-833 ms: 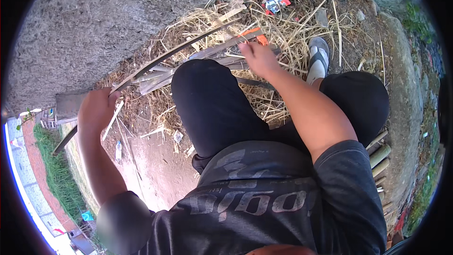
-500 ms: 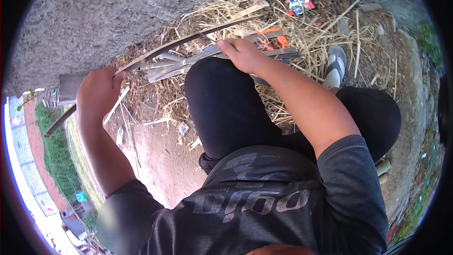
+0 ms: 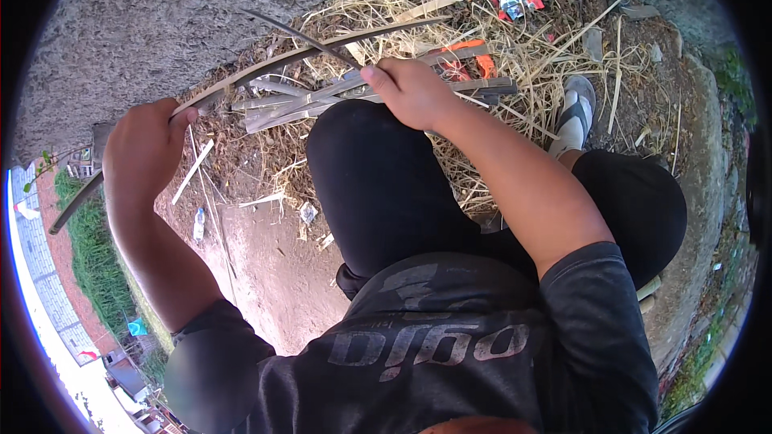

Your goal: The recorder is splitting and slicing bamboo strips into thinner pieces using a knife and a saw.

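My left hand is closed around a long, curved bamboo strip. One end sticks out below the wrist at the left. The other runs up and right over the litter. My right hand is closed above my bent knee on a narrow dark knife, seen almost edge-on. Its blade points up and left and crosses the strip in the picture; whether the two touch, I cannot tell. The handle is hidden in my fist. Several split bamboo slats lie on the ground just beyond the knee.
Pale shavings cover the ground against a rough grey wall. Among them lie an orange object and a red-and-blue wrapper. My sandalled foot rests at the right. A plastic bottle lies at the left.
My left hand has moved left and slightly up, drawing the bamboo strip along. The knife has swung into plainer view, its tip now up and left beyond the strip.
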Available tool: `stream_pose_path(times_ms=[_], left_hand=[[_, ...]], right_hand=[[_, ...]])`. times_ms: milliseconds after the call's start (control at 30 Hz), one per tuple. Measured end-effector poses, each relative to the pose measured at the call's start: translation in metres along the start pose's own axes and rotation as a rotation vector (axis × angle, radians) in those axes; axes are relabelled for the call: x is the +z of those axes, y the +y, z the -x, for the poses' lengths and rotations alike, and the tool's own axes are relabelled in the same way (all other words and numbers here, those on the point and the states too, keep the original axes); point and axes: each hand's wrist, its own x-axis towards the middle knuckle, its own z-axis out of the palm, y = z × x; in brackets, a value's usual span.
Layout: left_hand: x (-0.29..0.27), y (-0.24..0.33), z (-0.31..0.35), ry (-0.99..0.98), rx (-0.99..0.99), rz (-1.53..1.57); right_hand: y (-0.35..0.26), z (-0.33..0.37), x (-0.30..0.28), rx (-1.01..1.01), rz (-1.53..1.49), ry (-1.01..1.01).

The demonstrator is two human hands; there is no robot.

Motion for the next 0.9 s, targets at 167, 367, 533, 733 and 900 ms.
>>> stream_pose_path(times_ms=[167,367,533,733,900], left_hand=[[-0.005,0.001,-0.005,-0.017,-0.009,-0.003],[0.004,-0.008,-0.006,0.016,0.034,0.019],[0.017,-0.026,-0.028,-0.033,0.061,0.101],[0.047,-0.054,-0.055,-0.193,-0.003,0.247],[0.078,-0.066,-0.050,-0.288,-0.006,0.369]], right_hand=[[0.051,0.009,-0.001,0.296,-0.011,0.224],[0.091,0.012,-0.034,0.599,0.123,0.304],[0.042,-0.007,0.002,0.079,-0.216,0.256],[0.053,-0.008,0.019,0.168,-0.158,0.122],[0.105,-0.014,-0.005,0.572,0.159,0.140]])
